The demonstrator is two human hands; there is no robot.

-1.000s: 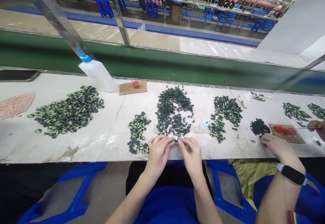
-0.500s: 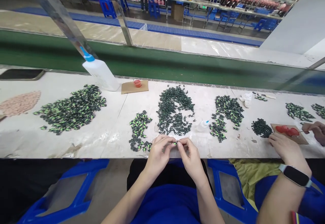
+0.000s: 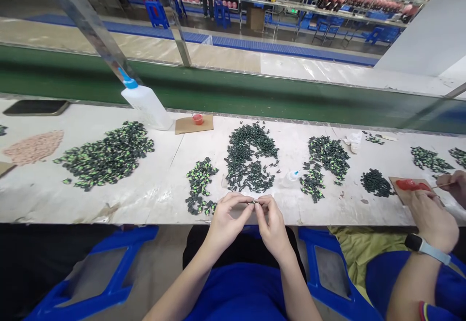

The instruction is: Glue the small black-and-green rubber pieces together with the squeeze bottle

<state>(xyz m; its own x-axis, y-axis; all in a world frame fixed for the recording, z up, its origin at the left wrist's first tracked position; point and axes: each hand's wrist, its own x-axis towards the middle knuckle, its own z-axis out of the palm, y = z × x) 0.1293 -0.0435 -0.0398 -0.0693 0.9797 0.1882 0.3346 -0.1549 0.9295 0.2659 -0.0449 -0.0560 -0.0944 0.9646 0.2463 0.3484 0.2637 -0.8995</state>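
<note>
- Now the left hand [image 3: 226,219] and right hand [image 3: 271,221] are pinching one small green piece [image 3: 254,202] between fingertips, at the table's [image 3: 153,190] near edge.
- Dark pile [image 3: 249,158] is lying at 12 o'clock from it.

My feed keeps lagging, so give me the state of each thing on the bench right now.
left hand: pinching small piece
right hand: pinching same piece
small piece: held between both hands' fingertips, at the bench edge
squeeze bottle: capped, leaning
red cap: on cardboard
dark pile: loose, spread
co-worker's hand: by red blob
</note>
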